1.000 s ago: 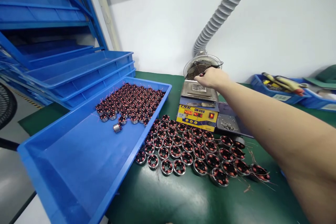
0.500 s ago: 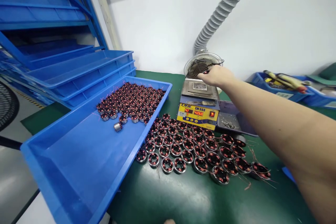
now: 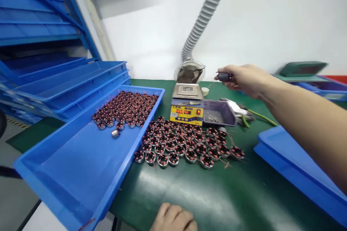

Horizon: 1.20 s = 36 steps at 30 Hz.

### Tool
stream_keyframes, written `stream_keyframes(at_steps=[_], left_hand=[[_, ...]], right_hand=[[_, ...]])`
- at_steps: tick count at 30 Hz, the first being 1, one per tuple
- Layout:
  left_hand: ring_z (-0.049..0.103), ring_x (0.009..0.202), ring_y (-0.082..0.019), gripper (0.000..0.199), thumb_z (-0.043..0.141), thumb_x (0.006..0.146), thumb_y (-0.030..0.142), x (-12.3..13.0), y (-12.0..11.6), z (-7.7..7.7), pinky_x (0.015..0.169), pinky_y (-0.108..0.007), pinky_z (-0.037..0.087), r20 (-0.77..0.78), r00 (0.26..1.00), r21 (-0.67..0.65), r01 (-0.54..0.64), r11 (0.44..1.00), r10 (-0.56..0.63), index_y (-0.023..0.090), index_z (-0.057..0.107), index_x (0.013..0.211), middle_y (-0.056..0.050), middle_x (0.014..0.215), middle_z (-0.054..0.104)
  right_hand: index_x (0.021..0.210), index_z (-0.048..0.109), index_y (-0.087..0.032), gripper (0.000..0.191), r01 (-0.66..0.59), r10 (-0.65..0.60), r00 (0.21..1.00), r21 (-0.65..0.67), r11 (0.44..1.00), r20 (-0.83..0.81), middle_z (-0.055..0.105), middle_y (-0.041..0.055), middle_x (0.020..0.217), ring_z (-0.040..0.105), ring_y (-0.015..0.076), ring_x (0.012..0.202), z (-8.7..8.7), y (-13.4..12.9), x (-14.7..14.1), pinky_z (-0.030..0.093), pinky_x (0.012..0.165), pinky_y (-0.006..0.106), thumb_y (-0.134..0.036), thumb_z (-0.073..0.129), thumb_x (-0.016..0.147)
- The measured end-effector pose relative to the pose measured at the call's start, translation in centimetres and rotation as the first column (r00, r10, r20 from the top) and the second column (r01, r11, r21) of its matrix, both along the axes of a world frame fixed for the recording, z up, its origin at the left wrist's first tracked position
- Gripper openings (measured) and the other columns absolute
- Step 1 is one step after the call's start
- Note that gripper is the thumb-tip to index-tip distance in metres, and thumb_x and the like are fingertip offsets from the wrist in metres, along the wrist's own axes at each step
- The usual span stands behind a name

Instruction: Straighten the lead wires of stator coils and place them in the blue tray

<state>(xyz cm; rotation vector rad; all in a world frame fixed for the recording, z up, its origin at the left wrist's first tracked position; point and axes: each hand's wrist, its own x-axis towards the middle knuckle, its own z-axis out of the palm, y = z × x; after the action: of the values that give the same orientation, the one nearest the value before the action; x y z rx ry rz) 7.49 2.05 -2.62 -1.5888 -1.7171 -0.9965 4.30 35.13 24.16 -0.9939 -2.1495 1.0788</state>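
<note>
My right hand (image 3: 235, 77) is closed around a dark stator (image 3: 224, 76), held up in front of the white wall, right of the solder pot. Thin wires stick out from the stator. My left hand (image 3: 175, 218) rests at the front edge of the green table, fingers curled; whether it holds anything is hidden. The yellow and blue solder pot (image 3: 187, 113) has a metal top with a small square opening (image 3: 187, 89). Rows of copper-wound stators (image 3: 173, 158) stand on the table in front of it. More stators (image 3: 127, 108) fill the far part of the blue tray (image 3: 89, 151).
A grey hose (image 3: 206, 11) comes down to a round metal hood (image 3: 189, 72) behind the pot. Right of the pot are a purple-grey bin (image 3: 219, 113), gloves and green-handled pliers (image 3: 261, 117). A blue tray (image 3: 303, 169) stands at right; stacked blue trays (image 3: 70, 86) at left.
My right hand has moved right and away from above the pot, still holding the stator. The view has turned right, and more of my left hand shows at the bottom.
</note>
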Motion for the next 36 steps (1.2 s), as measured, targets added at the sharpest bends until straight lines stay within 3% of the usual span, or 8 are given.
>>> stream_keyframes(at_steps=[7, 11, 18, 21, 26, 29, 32, 36], left_hand=[[0.076, 0.091, -0.032, 0.044, 0.077, 0.077, 0.04, -1.9, -3.2, 2.3, 0.076, -0.042, 0.065, 0.223, 0.945, -0.303, 0.299, 0.905, -0.237, 0.026, 0.067, 0.118, -0.011, 0.11, 0.078], [0.074, 0.095, -0.026, 0.047, 0.079, 0.078, 0.031, -1.2, -1.9, 5.6, 0.08, -0.035, 0.064, 0.454, 0.846, -0.212, 0.407, 0.888, -0.279, 0.024, 0.064, 0.122, -0.01, 0.112, 0.075], [0.062, 0.071, -0.016, 0.049, 0.086, 0.064, 0.041, 0.6, 2.7, 9.3, 0.052, -0.023, 0.045, 0.928, 0.366, -0.255, 0.482, 0.838, 0.072, 0.016, 0.069, 0.102, -0.005, 0.087, 0.065], [0.059, 0.07, -0.015, 0.053, 0.087, 0.062, 0.044, -0.6, 2.2, 9.1, 0.05, -0.022, 0.042, 0.947, 0.303, -0.242, 0.446, 0.862, 0.108, 0.015, 0.068, 0.103, -0.004, 0.087, 0.063], [0.06, 0.076, -0.016, 0.056, 0.088, 0.063, 0.046, -1.5, 0.4, 8.1, 0.06, -0.026, 0.047, 0.882, 0.458, -0.283, 0.33, 0.901, 0.109, 0.016, 0.069, 0.105, -0.005, 0.092, 0.065], [0.06, 0.077, -0.018, 0.069, 0.093, 0.053, 0.053, -0.6, 1.3, 7.5, 0.066, -0.03, 0.051, 0.849, 0.518, -0.317, 0.341, 0.885, 0.104, 0.015, 0.068, 0.105, -0.005, 0.091, 0.064], [0.06, 0.074, -0.019, 0.079, 0.094, 0.045, 0.058, 0.8, 3.1, 7.4, 0.067, -0.032, 0.053, 0.825, 0.546, -0.387, 0.355, 0.851, 0.147, 0.016, 0.068, 0.107, -0.004, 0.09, 0.064], [0.065, 0.078, -0.022, 0.065, 0.091, 0.053, 0.05, 1.5, 4.9, 7.8, 0.08, -0.037, 0.056, 0.816, 0.541, -0.474, 0.421, 0.773, 0.205, 0.019, 0.069, 0.106, -0.004, 0.095, 0.071]], right_hand=[[0.088, 0.068, -0.018, 0.02, 0.126, -0.176, 0.973, -0.292, 0.948, -0.149, 0.071, 0.0105, 0.096, 0.06, 0.0132, 0.071, -1.8, -1.4, 16.7, 0.051, 0.061, 0.024, -0.037, 0.063, 0.082], [0.097, 0.076, -0.03, 0.041, 0.078, -0.103, 0.991, -0.252, 0.965, -0.089, 0.076, 0.0078, 0.103, 0.072, 0.0269, 0.098, -6.6, -6.4, 24.0, 0.062, 0.082, 0.038, -0.051, 0.084, 0.062], [0.09, 0.067, -0.029, 0.023, -0.26, 0.261, 0.965, 0.079, 0.962, 0.002, 0.077, 0.0077, 0.102, 0.075, 0.0307, 0.094, -18.1, -16.2, 20.7, 0.062, 0.086, 0.052, -0.047, 0.073, 0.077], [0.079, 0.064, -0.032, 0.024, -0.309, 0.312, 0.95, 0.172, 0.935, 0.014, 0.076, 0.0067, 0.093, 0.074, 0.0338, 0.086, -20.0, -17.0, 18.1, 0.062, 0.076, 0.055, -0.051, 0.074, 0.068], [0.096, 0.065, -0.053, 0.03, -0.256, 0.281, 0.957, 0.249, 0.934, -0.068, 0.076, -0.0009, 0.101, 0.073, 0.0362, 0.094, -16.2, -12.5, 16.3, 0.058, 0.081, 0.057, -0.06, 0.07, 0.067], [0.106, 0.069, -0.034, 0.036, 0.025, -0.062, 0.996, 0.438, 0.899, 0.071, 0.072, 0.0124, 0.119, 0.066, 0.0356, 0.116, -11.2, -6.1, 13.5, 0.049, 0.102, 0.053, -0.057, 0.063, 0.078], [0.128, 0.068, -0.012, 0.055, 0.059, -0.29, 0.862, 0.486, 0.872, 0.415, 0.066, 0.023, 0.13, 0.058, 0.0349, 0.129, -8.3, 2.0, 9.9, 0.042, 0.108, 0.047, -0.049, 0.066, 0.088], [0.132, 0.064, 0.004, 0.086, 0.072, -0.353, 0.616, 0.395, 0.916, 0.704, 0.058, 0.0345, 0.137, 0.05, 0.0368, 0.139, -9.9, 10.5, 7.5, 0.044, 0.098, 0.043, -0.058, 0.082, 0.075]])
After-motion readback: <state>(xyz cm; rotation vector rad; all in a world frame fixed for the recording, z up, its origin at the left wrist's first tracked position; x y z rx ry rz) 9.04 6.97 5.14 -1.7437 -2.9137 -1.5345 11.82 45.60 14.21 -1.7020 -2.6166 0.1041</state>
